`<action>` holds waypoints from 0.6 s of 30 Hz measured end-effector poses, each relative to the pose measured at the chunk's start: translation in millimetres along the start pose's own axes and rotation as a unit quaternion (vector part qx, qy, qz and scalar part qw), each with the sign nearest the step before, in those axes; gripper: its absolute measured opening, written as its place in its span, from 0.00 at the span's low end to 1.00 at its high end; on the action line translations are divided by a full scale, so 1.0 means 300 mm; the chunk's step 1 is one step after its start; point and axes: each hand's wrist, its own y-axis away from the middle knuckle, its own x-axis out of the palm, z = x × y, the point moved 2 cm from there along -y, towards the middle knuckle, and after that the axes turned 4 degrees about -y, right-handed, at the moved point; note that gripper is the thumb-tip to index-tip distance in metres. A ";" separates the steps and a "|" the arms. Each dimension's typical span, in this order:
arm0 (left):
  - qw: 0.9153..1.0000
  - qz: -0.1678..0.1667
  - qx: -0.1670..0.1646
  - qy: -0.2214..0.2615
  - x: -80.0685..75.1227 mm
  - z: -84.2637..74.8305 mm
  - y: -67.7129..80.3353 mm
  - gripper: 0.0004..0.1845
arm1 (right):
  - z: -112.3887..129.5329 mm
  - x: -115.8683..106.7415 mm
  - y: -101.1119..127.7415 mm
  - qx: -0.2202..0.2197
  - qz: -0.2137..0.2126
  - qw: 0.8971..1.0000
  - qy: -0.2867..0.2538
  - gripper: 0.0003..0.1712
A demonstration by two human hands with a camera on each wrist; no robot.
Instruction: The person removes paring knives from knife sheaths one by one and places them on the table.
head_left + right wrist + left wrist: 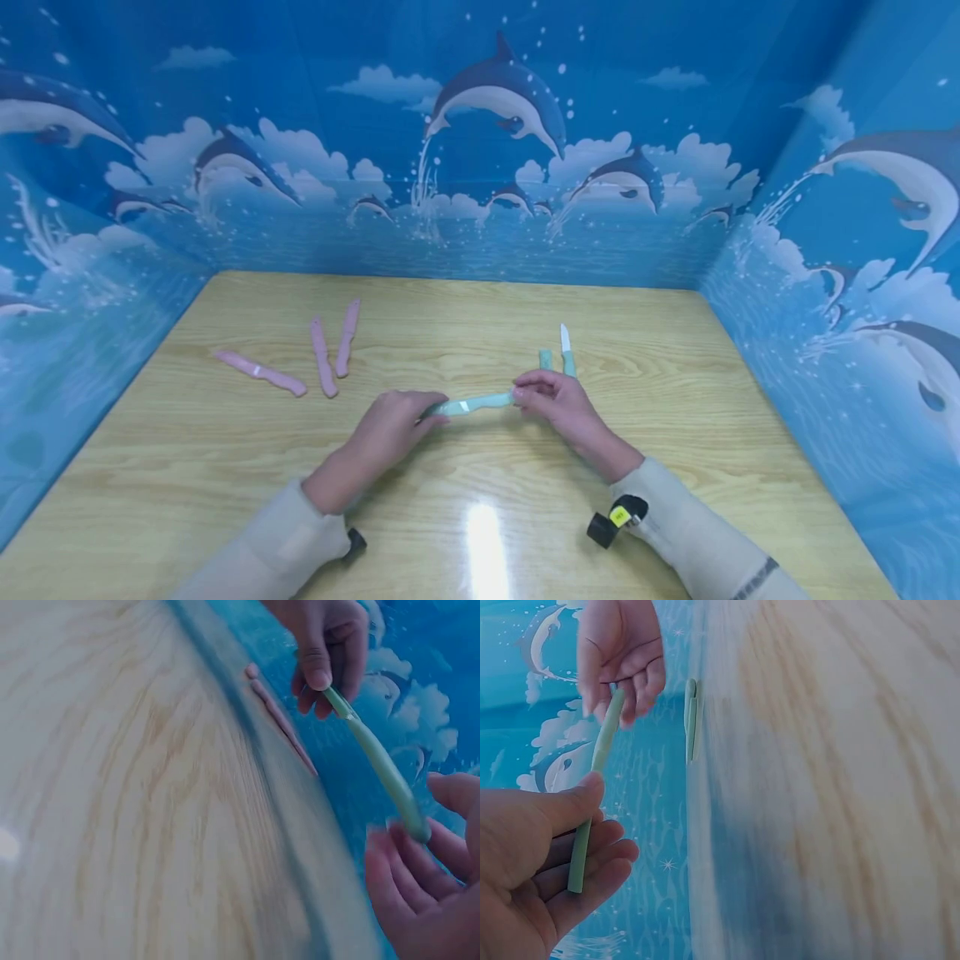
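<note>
Head view, held thing: a long mint-green plastic knife with a pale band at its middle (471, 405) was held level just above the light wooden counter (675, 433), near its centre, one end in each hand.
Head view, left hand: the left hand (390, 429) came in from 7 o'clock, its fingers curled round the knife's left end.
Head view, right hand: the right hand (558, 404) came in from 5 o'clock and pinched the right end; holding both ends probably kept the piece steady.
Head view, green count: two more green pieces lay at 12 o'clock of the right hand, a short green stub (545, 359) and a green-handled knife with a white blade (567, 348), making three green things.
Head view, pink count: three pink plastic knives (323, 357) lay at 10 o'clock of the hands, well apart from them.
Left wrist view: the left thumb and curled fingers (592, 862) clamped the near end of the green piece; the right hand pinched the far end at 12 o'clock. The two spare green pieces lay side by side on the counter edge.
Right wrist view: the right fingers (397, 877) closed on the near end and the left hand gripped the far end at 12 o'clock. Only two pink knives showed here.
</note>
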 end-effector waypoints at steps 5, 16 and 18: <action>1.000 -0.005 0.000 0.004 0.006 -0.002 0.000 0.13 | 0.051 0.028 0.021 -0.105 -0.032 0.975 0.191 0.30; 1.000 -0.014 0.011 0.005 0.005 -0.005 0.001 0.12 | 0.093 0.121 0.051 -0.328 0.013 0.814 0.478 0.30; 1.000 -0.015 0.015 0.006 0.005 -0.005 0.001 0.12 | 0.091 0.125 0.052 -0.329 0.014 0.812 0.482 0.25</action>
